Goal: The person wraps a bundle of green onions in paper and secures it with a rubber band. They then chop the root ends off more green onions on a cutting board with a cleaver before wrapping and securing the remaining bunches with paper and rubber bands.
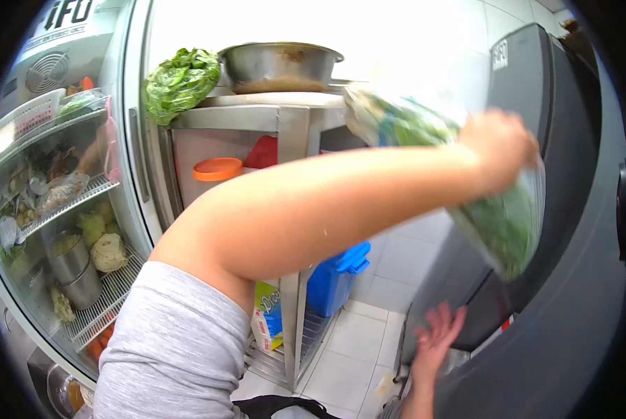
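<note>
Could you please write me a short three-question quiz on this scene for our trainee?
1. What does the left hand hold?
2. True or false: the right hand is closed in a fist.
3. What colour is the round lid below the steel tabletop?
A) Blue
B) Orange
C) White

Key: 1. A clear plastic bag of greens. 2. False; its fingers are spread. 3. B.

Steel table (243, 121) | top: leafy greens (180, 84), white slab (278, 100), metal basin (278, 68) | bottom rack (264, 364): box (266, 320), blue bin (329, 285)
</note>
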Demonstrator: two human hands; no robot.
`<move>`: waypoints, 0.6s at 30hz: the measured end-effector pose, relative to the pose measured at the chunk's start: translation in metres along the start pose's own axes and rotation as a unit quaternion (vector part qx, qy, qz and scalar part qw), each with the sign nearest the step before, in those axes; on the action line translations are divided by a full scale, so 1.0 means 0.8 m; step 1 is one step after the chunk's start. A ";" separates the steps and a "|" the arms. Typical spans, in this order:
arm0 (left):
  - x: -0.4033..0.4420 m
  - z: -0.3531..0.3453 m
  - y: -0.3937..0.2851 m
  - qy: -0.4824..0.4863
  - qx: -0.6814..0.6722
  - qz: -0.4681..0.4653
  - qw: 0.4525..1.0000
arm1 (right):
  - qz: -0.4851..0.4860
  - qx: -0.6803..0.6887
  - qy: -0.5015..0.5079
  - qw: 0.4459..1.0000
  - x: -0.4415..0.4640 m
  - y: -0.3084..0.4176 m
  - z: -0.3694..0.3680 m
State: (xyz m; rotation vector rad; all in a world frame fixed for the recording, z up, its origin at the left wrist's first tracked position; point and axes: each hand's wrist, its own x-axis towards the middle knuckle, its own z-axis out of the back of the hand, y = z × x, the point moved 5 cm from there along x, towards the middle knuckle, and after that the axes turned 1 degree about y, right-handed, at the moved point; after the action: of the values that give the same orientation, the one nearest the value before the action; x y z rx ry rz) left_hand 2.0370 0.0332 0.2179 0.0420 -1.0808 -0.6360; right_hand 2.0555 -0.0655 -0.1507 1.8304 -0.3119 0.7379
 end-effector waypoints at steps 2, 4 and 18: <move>-0.030 -0.038 -0.063 0.102 -0.135 0.003 0.986 | 0.112 0.093 -0.043 0.988 0.023 0.035 0.008; -0.080 -0.055 -0.117 0.298 -0.213 0.064 0.928 | 0.162 0.133 -0.070 0.975 0.014 0.029 0.029; -0.451 0.132 -0.251 0.060 -0.367 0.219 0.902 | -0.114 0.087 -0.170 0.975 -0.291 0.137 -0.066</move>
State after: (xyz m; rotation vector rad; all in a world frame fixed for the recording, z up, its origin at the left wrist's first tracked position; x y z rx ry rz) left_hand 1.7440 0.0778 -0.0886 -0.7884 -0.6417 -0.5841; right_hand 1.7987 -0.0901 -0.2009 2.1187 -0.2587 0.2970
